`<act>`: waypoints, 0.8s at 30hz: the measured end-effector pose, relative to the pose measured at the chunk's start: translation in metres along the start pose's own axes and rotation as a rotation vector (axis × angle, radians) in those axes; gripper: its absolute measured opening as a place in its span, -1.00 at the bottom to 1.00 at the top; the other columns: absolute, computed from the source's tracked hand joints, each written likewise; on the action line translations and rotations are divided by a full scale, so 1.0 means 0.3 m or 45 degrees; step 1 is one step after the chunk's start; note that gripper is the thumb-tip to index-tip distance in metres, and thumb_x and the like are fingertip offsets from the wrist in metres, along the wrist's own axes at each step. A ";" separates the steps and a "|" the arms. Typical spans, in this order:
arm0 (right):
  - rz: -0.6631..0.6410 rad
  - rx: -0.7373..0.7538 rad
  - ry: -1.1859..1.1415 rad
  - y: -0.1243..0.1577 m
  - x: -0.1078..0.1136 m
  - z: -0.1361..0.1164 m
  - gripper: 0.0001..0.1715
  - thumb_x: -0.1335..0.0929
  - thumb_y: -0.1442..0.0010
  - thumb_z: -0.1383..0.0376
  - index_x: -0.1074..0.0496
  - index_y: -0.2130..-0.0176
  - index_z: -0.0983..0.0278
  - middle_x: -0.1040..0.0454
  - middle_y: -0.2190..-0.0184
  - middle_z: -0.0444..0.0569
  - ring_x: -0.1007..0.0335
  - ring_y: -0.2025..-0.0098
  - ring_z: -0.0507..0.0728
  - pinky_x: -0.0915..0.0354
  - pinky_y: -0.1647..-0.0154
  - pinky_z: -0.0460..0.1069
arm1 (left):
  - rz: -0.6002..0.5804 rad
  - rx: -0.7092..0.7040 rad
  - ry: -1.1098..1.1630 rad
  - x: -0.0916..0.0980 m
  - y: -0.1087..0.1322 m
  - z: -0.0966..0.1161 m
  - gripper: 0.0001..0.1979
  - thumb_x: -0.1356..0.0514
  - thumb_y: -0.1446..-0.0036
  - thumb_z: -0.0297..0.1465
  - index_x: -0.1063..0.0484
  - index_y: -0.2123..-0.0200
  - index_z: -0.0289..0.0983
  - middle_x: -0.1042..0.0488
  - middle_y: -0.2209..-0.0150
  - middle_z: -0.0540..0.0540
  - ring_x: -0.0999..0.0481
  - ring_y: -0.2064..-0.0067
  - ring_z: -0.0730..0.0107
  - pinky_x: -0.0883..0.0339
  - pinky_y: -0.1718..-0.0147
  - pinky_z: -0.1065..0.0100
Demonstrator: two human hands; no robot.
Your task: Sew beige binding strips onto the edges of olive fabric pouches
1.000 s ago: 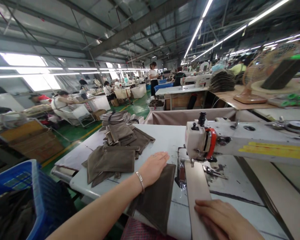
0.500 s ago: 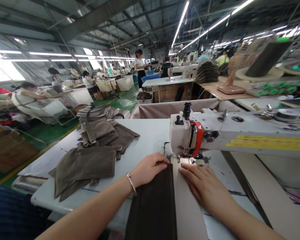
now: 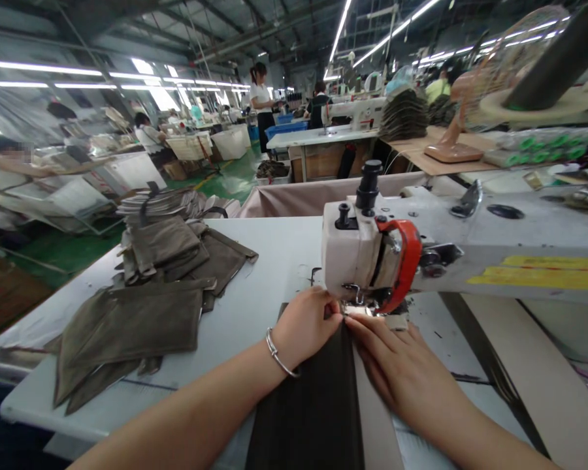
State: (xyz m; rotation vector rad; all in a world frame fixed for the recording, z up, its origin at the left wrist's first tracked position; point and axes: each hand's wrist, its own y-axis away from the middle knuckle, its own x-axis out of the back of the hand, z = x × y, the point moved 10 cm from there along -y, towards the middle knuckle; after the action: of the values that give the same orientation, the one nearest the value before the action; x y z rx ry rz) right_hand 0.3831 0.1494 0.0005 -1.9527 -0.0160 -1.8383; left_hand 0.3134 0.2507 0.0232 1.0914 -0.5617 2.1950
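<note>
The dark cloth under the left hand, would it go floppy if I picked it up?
The dark cloth would probably bend, since it looks like thin fabric, though its straight edge hints it might hold some shape. It's likely quite light, being a flat piece. It probably wouldn't roll, lying flat.

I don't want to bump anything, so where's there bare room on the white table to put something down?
Bare: the white table between the brown heap and the machine head, plus a patch between that heap and the left forearm. Crowded: by the machine head, where left hand and right hand rest on dark piece and pale strip.
</note>
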 end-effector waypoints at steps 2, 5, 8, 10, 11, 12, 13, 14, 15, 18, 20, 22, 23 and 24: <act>0.006 -0.014 0.018 0.001 0.004 0.000 -0.39 -0.18 -0.30 0.32 -0.03 -0.30 0.27 -0.16 -0.25 0.01 -0.24 -0.06 0.21 -0.11 0.01 0.17 | 0.020 0.000 -0.025 0.008 -0.006 0.007 -0.91 -0.14 -0.05 -0.47 -0.44 0.43 -0.29 -0.49 0.42 -0.06 -0.43 0.39 0.38 -0.16 0.44 0.42; 0.002 -0.015 -0.001 -0.001 0.007 -0.003 -0.40 -0.19 -0.30 0.33 -0.05 -0.29 0.27 -0.16 -0.26 0.00 -0.24 -0.07 0.20 -0.11 0.00 0.15 | 0.055 -0.005 -0.048 0.012 -0.013 0.008 -0.91 -0.13 -0.06 -0.47 -0.43 0.45 -0.29 -0.49 0.42 -0.06 -0.43 0.39 0.38 -0.14 0.44 0.42; -0.003 -0.015 -0.027 -0.002 0.006 -0.002 -0.41 -0.19 -0.29 0.33 -0.07 -0.28 0.28 -0.16 -0.26 0.01 -0.22 -0.08 0.21 -0.13 0.00 0.15 | 0.072 -0.009 -0.054 0.011 -0.017 0.003 -0.90 -0.13 -0.07 -0.47 -0.44 0.44 -0.29 -0.50 0.42 -0.06 -0.44 0.39 0.38 -0.15 0.44 0.42; -0.004 -0.016 -0.028 0.000 0.002 0.001 -0.39 -0.19 -0.29 0.33 -0.05 -0.29 0.29 -0.15 -0.26 0.03 -0.21 -0.10 0.22 -0.14 -0.01 0.15 | 0.083 -0.011 -0.064 0.012 -0.019 0.002 -0.91 -0.14 -0.06 -0.47 -0.44 0.43 -0.29 -0.50 0.41 -0.07 -0.44 0.40 0.38 -0.15 0.44 0.43; -0.003 -0.015 -0.027 0.001 -0.001 0.002 -0.39 -0.19 -0.29 0.33 -0.04 -0.29 0.29 -0.15 -0.26 0.04 -0.20 -0.10 0.22 -0.14 -0.02 0.15 | 0.089 -0.013 -0.073 0.014 -0.020 0.002 -0.92 -0.14 -0.06 -0.48 -0.44 0.43 -0.29 -0.50 0.41 -0.07 -0.44 0.40 0.38 -0.15 0.44 0.42; -0.004 -0.014 -0.025 0.002 -0.004 0.003 -0.38 -0.19 -0.29 0.33 -0.03 -0.30 0.30 -0.15 -0.26 0.04 -0.20 -0.10 0.23 -0.14 -0.02 0.15 | 0.097 -0.014 -0.083 0.016 -0.020 0.002 -0.92 -0.15 -0.05 -0.48 -0.44 0.43 -0.30 -0.50 0.41 -0.07 -0.44 0.40 0.38 -0.16 0.44 0.42; -0.004 -0.014 -0.022 0.002 -0.006 0.004 -0.38 -0.19 -0.29 0.33 -0.03 -0.30 0.30 -0.15 -0.26 0.04 -0.20 -0.10 0.23 -0.14 -0.02 0.15 | 0.103 -0.015 -0.093 0.017 -0.020 0.003 -0.92 -0.15 -0.05 -0.48 -0.44 0.42 -0.30 -0.50 0.41 -0.08 -0.44 0.40 0.37 -0.17 0.44 0.42; -0.003 -0.016 -0.019 0.003 -0.008 0.006 -0.38 -0.19 -0.29 0.33 -0.02 -0.30 0.30 -0.15 -0.26 0.04 -0.20 -0.10 0.23 -0.14 -0.02 0.15 | 0.107 -0.016 -0.101 0.017 -0.020 0.004 -0.92 -0.15 -0.06 -0.48 -0.45 0.42 -0.30 -0.51 0.40 -0.08 -0.45 0.39 0.37 -0.18 0.43 0.42; -0.003 -0.020 -0.022 0.003 -0.009 0.007 -0.38 -0.19 -0.29 0.33 -0.03 -0.30 0.30 -0.15 -0.26 0.04 -0.20 -0.10 0.23 -0.15 -0.01 0.15 | 0.110 -0.015 -0.108 0.016 -0.020 0.004 -0.92 -0.15 -0.06 -0.47 -0.45 0.41 -0.30 -0.51 0.39 -0.09 -0.46 0.38 0.36 -0.19 0.42 0.42; -0.008 -0.028 -0.052 0.000 -0.008 0.008 -0.40 -0.18 -0.30 0.31 -0.05 -0.29 0.28 -0.13 -0.27 0.01 -0.19 -0.11 0.22 -0.15 -0.02 0.15 | 0.118 -0.004 -0.132 0.010 -0.023 -0.001 -0.91 -0.15 -0.09 -0.47 -0.45 0.40 -0.31 -0.52 0.36 -0.11 -0.47 0.36 0.34 -0.23 0.41 0.41; -0.014 -0.028 -0.069 -0.003 -0.006 0.006 -0.41 -0.18 -0.30 0.32 -0.06 -0.29 0.26 -0.13 -0.27 0.00 -0.19 -0.11 0.22 -0.15 -0.02 0.15 | 0.123 -0.006 -0.157 0.006 -0.029 -0.004 -0.92 -0.15 -0.10 -0.47 -0.45 0.40 -0.31 -0.51 0.36 -0.11 -0.47 0.35 0.33 -0.25 0.40 0.40; -0.019 -0.033 -0.076 -0.005 -0.003 0.006 -0.41 -0.19 -0.30 0.32 -0.06 -0.29 0.24 -0.13 -0.27 -0.01 -0.18 -0.11 0.21 -0.16 -0.02 0.15 | 0.114 -0.020 -0.187 0.003 -0.034 -0.002 -0.92 -0.15 -0.11 -0.47 -0.44 0.38 -0.31 -0.51 0.35 -0.11 -0.48 0.33 0.32 -0.28 0.36 0.39; -0.018 -0.035 -0.078 -0.006 0.000 0.007 -0.41 -0.19 -0.30 0.32 -0.06 -0.28 0.23 -0.13 -0.26 -0.01 -0.19 -0.11 0.21 -0.16 -0.01 0.15 | 0.104 -0.029 -0.205 0.005 -0.032 0.002 -0.93 -0.15 -0.12 -0.47 -0.44 0.37 -0.31 -0.50 0.33 -0.11 -0.48 0.31 0.31 -0.31 0.33 0.37; -0.017 -0.034 -0.084 -0.006 0.003 0.007 -0.42 -0.20 -0.30 0.31 -0.08 -0.27 0.23 -0.15 -0.25 -0.01 -0.19 -0.10 0.22 -0.17 0.00 0.15 | 0.093 -0.047 -0.232 0.009 -0.024 0.011 -0.93 -0.15 -0.13 -0.47 -0.45 0.33 -0.31 -0.50 0.30 -0.11 -0.48 0.27 0.29 -0.33 0.28 0.35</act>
State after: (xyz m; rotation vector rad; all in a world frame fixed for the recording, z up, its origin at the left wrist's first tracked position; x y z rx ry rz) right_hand 0.3847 0.1514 0.0019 -2.0355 -0.0257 -1.7908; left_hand 0.3187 0.2548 0.0279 1.2776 -0.7284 2.1509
